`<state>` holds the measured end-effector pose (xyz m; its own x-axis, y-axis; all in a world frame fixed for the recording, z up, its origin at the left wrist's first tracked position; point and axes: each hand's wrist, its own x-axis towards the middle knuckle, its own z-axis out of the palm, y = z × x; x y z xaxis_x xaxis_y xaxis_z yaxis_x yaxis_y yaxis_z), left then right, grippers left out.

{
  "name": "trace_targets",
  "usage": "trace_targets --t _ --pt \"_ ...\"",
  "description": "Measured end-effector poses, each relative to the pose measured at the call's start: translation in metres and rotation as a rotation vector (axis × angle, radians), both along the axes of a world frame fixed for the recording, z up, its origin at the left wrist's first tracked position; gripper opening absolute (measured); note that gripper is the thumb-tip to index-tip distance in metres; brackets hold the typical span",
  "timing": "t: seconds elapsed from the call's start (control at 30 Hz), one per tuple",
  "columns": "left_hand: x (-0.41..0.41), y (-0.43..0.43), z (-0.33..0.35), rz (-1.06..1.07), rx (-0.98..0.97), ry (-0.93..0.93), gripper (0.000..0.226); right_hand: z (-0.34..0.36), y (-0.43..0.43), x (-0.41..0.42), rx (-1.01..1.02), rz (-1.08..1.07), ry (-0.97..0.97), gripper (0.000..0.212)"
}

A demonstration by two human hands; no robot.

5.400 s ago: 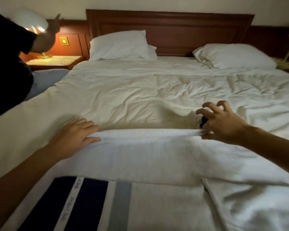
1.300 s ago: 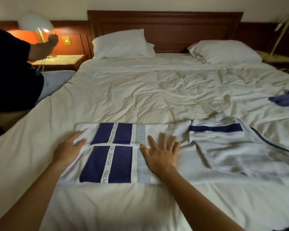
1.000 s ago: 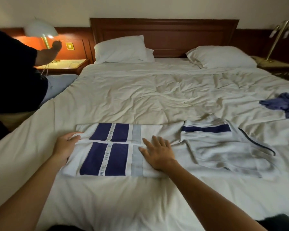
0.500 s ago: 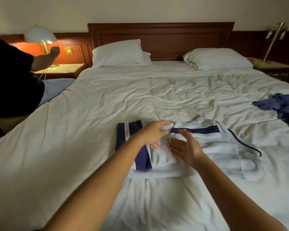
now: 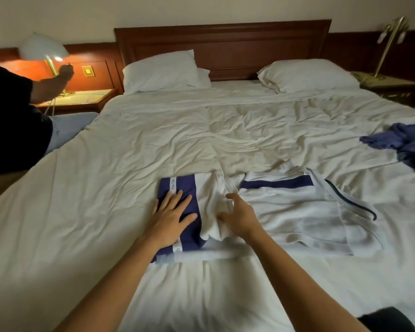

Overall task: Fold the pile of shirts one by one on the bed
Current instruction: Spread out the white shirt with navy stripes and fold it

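Far left: another person [image 5: 15, 121] in a dark top, one hand raised to the lit lamp [image 5: 44, 50] above the nightstand [image 5: 82, 98].
Bed [image 5: 94, 188]: rumpled white cover, two white pillows against the wooden headboard [image 5: 225, 41], one left [image 5: 158, 70] and one right [image 5: 307, 74].
My left hand [image 5: 170, 218]: flat, fingers straight and spread, palm pressing down on the navy panel.
Shirt [image 5: 211, 200]: white with navy blocks, lying on the near middle of the bed. Its left part is doubled over into a thick packet under my palms, and its lower edge shows a pale strip.
My right hand [image 5: 240, 218]: just beside the left, resting on the white cloth at the fold, with fingers loosely bent and apart and the thumb against the bunched edge. It grips nothing that I can see.
Right of my hands: the rest of the white cloth [image 5: 309, 212] lies spread flat, with a navy stripe across its far edge and a dark-trimmed border curving along its right side.
Far right: a crumpled blue garment [image 5: 403, 142] on the cover, well apart from the shirt, and a brass lamp [image 5: 391, 37] beyond the bed.
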<state>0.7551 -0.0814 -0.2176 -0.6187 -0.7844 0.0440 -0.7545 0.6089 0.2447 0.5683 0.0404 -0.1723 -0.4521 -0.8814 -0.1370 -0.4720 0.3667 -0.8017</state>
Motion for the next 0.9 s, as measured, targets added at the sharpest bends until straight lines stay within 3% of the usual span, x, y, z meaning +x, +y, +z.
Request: trace_targets --t 0.1,0.27,0.47,0.6,0.73,0.9 --pt "0.007 -0.002 0.002 0.01 0.034 -0.025 0.065 0.0 0.018 -0.009 -0.058 -0.065 -0.054 0.049" --pt "0.011 0.0 0.005 -0.014 0.095 -0.032 0.064 0.004 0.05 -0.028 0.124 0.122 0.192 0.05" --pt "-0.005 -0.01 0.017 0.035 0.091 -0.025 0.063 0.021 0.001 -0.016 0.088 -0.067 0.507 0.052" --pt "-0.016 -0.021 0.019 0.105 0.135 0.04 0.062 0.009 -0.046 -0.017 0.138 -0.039 0.459 0.06" --pt "-0.018 -0.022 0.005 0.155 0.079 0.053 0.062 -0.009 -0.064 -0.021 0.17 -0.073 0.48 0.046" --pt "-0.018 -0.024 -0.003 0.152 0.022 0.021 0.063 -0.011 -0.06 -0.03 -0.076 -0.165 0.448 0.025"
